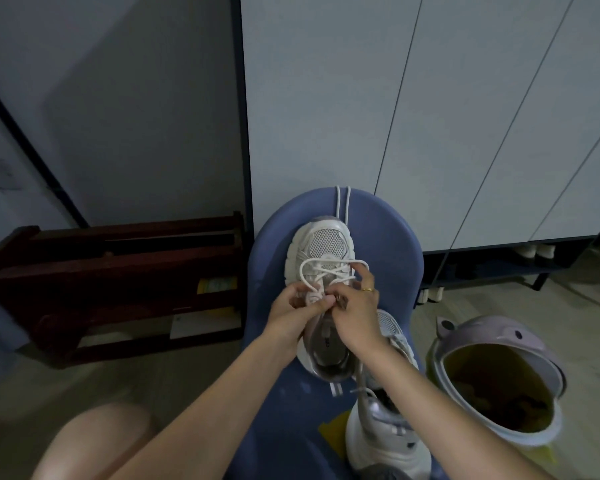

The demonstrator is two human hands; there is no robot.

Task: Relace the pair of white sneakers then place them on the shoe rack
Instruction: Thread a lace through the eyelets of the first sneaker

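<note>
A white sneaker lies toe-away on a blue stool. Its white lace loops across the eyelets, and two lace ends trail past the toe. My left hand pinches the lace at the tongue. My right hand, with a gold ring, pinches the lace beside it, index finger raised over a loop. The second white sneaker lies on the stool's near right part, partly hidden under my right forearm.
A dark wooden shoe rack stands on the floor at the left. White cabinet doors rise behind the stool, with shoes under them at the right. A lilac bin with a yellow liner sits on the right. My knee is at bottom left.
</note>
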